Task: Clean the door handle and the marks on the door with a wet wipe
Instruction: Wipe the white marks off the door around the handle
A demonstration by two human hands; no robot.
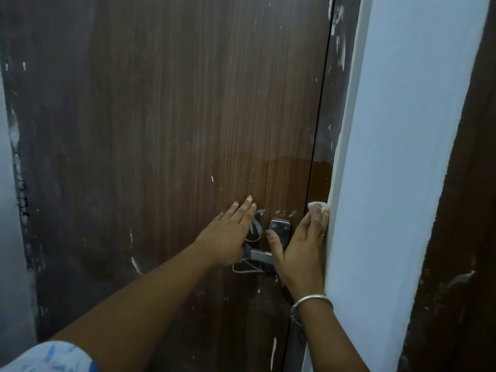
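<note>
A dark brown wooden door fills the view, flecked with white paint marks around its metal handle. The handle's steel plate shows between my hands. My left hand lies flat with straight fingers on the door, over the lever's left end. My right hand presses a white wet wipe with straight fingers against the door's right edge beside the frame; only the wipe's tip shows past the fingertips. A damp glossy patch spreads above the handle.
A pale blue wall corner stands right against my right hand. The brown door frame with white smears runs beside it. Another dark brown surface lies at the far right. A grey wall strip borders the door's left.
</note>
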